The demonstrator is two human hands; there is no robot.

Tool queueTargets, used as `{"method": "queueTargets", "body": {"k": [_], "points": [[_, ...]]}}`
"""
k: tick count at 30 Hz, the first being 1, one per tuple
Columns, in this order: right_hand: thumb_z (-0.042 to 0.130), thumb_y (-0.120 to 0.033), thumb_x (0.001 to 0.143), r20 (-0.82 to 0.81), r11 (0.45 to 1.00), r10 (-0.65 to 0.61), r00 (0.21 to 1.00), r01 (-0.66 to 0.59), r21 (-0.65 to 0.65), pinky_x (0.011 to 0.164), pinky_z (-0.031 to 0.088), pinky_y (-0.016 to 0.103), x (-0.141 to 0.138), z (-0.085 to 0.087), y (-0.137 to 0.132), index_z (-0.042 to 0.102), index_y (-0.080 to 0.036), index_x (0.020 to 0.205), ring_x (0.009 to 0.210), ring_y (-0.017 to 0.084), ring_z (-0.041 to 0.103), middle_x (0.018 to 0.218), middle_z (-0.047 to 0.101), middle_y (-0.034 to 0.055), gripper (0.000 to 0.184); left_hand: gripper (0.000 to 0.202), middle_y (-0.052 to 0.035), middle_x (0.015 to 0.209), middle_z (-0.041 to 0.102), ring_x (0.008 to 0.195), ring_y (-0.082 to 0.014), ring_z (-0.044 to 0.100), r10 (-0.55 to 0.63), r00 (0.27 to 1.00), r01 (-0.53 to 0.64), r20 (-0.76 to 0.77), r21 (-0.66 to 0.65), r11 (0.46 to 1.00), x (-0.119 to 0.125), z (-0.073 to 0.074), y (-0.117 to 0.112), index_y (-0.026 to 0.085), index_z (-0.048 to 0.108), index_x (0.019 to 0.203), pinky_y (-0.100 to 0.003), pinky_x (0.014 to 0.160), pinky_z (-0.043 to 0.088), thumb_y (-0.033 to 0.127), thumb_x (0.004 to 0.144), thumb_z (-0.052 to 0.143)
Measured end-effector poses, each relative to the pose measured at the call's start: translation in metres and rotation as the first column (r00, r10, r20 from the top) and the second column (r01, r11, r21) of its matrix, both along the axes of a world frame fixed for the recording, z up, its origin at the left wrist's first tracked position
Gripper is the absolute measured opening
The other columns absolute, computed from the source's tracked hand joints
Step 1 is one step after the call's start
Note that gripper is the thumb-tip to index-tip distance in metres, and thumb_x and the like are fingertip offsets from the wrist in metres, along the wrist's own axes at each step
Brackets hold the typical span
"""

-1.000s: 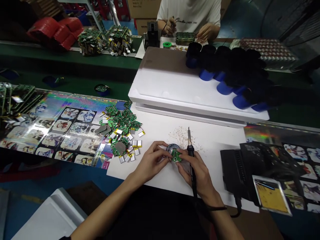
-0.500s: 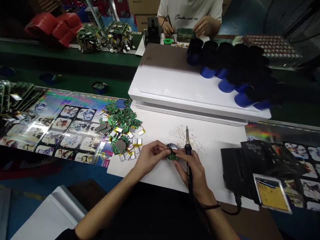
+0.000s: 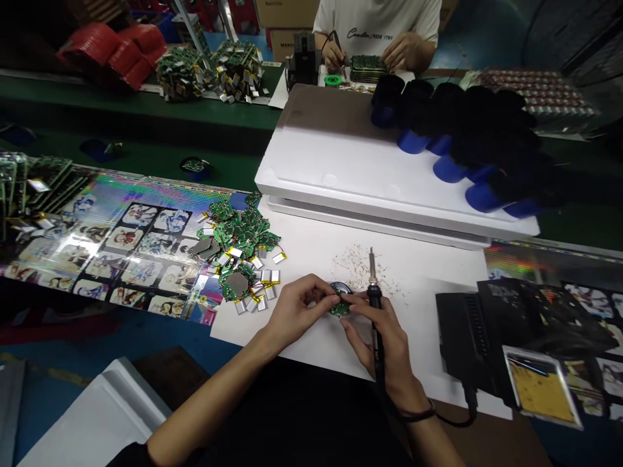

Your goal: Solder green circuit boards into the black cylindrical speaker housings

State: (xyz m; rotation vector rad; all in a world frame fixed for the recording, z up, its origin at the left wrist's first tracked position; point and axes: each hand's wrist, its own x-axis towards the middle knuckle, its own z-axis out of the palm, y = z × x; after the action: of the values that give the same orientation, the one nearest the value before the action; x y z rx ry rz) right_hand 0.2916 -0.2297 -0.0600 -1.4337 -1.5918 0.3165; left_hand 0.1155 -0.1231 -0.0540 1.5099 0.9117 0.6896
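Observation:
My left hand [image 3: 298, 310] pinches a small green circuit board [image 3: 339, 310] at its edge, and a round dark metal disc [image 3: 341, 288] sits against the board. My right hand [image 3: 384, 340] grips a black-handled soldering iron [image 3: 374, 305] with its tip pointing up, and its fingers rest close to the board. To the left of my hands lies a heap of green circuit boards with small silver pouch batteries [image 3: 238, 253]. Under everything is a white sheet [image 3: 306, 344] scattered with solder specks [image 3: 360, 269].
A stacked white foam slab [image 3: 350, 168] holds a row of blue-and-black cylinders [image 3: 448, 162]. A black soldering station [image 3: 462, 337] stands to the right, and a holographic printed mat [image 3: 111, 246] lies to the left. A co-worker's hands [image 3: 370, 58] work across the bench.
The whole view has drifted slightly with my head. My hands stay together around the board, and the iron stays upright in my right hand.

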Motion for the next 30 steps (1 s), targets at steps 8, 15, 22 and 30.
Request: {"method": "queueTargets", "body": {"k": [8,15,22,30], "points": [[0.074,-0.014,0.094,-0.286,0.987,-0.163,0.944,0.157,-0.044,0.094,0.066,0.039,-0.018,0.008,0.015,0.063,-0.028,0.118,0.105,0.021,0.077,0.108,0.076,0.0031,0.03,0.01,-0.0038,0.091,0.075,0.079,-0.0139,0.064,-0.091,0.995,0.099,-0.043,0.226,0.969,-0.001,0.003,0.0,0.019,0.076,0.095,-0.025,0.07,0.048,0.028,0.098,0.075],[0.078,-0.023,0.095,-0.368,0.975,-0.221,0.903,0.196,-0.103,0.086,0.068,0.035,-0.021,0.003,0.018,0.065,-0.026,0.116,0.093,0.019,0.081,0.102,0.076,0.0028,0.025,0.014,-0.0041,0.089,0.075,0.076,-0.014,0.063,-0.093,0.995,0.098,-0.036,0.202,0.974,-0.003,0.005,0.001,0.019,0.076,0.095,-0.026,0.069,0.048,0.032,0.098,0.076],[0.083,-0.026,0.092,-0.355,0.966,-0.258,0.898,0.236,-0.106,0.087,0.068,0.037,-0.018,0.002,0.016,0.066,-0.027,0.11,0.086,0.021,0.082,0.094,0.079,0.0014,0.025,0.022,-0.006,0.091,0.077,0.075,-0.0146,0.06,-0.098,0.994,0.097,0.055,0.023,0.995,-0.004,0.006,0.001,0.018,0.079,0.096,-0.027,0.068,0.044,0.039,0.097,0.077],[0.078,-0.021,0.092,-0.283,0.975,-0.223,0.933,0.207,-0.085,0.084,0.068,0.035,-0.024,0.005,0.016,0.065,-0.028,0.116,0.087,0.018,0.079,0.096,0.077,0.0005,0.027,0.014,-0.0041,0.086,0.075,0.076,-0.0143,0.061,-0.071,0.996,0.074,0.054,-0.057,0.996,0.0,0.01,-0.001,0.017,0.074,0.092,-0.027,0.071,0.044,0.03,0.095,0.072]]}}
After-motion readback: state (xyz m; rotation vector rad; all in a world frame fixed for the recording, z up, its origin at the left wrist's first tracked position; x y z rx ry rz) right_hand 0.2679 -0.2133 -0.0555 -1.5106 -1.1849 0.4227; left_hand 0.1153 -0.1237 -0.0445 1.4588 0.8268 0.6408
